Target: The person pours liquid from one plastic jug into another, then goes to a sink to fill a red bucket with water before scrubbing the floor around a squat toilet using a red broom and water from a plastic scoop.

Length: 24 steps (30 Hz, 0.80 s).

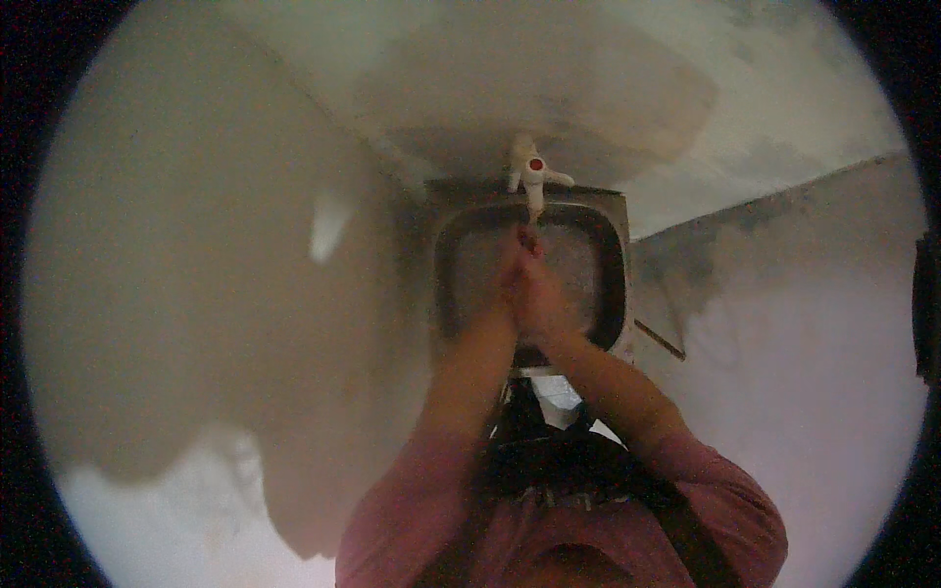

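My left hand [507, 270] and my right hand [542, 287] meet palm to palm over a metal sink basin [610, 294]. Just beyond their fingertips is the spout of a pale tap [534, 192], which has a red round mark on top and a side lever. Motion blur and dim light obscure the fingers. No object shows between the hands, though the space between the palms is hidden. Whether water is running cannot be made out.
A wall [206, 279] rises close on the left, and a paler wall [779, 353] stands on the right. From the right wall, a thin dark bar [660, 340] sticks out near the sink. Below the sink's front edge lies a whitish thing [557, 400].
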Each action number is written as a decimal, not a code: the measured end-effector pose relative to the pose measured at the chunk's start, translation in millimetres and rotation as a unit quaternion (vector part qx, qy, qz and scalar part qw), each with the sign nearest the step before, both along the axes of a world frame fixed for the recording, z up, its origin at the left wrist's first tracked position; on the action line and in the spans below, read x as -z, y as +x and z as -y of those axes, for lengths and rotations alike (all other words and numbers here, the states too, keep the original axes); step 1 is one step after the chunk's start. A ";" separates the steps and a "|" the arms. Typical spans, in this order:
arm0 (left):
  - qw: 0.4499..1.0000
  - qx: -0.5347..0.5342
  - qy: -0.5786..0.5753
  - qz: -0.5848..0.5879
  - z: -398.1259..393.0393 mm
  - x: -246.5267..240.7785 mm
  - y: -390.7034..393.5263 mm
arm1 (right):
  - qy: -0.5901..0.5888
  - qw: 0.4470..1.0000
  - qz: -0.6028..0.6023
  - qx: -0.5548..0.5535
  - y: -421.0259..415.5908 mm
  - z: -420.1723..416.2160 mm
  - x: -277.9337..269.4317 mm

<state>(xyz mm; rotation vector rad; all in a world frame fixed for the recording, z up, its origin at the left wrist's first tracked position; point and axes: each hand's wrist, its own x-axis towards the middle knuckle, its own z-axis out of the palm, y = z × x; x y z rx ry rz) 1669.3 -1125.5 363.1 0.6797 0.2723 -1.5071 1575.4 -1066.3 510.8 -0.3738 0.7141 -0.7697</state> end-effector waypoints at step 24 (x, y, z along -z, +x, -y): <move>0.542 0.099 0.170 0.817 -147.6 -184.5 -87.0 | -0.065 0.972 -0.216 -0.065 -62.7 149.1 -106.8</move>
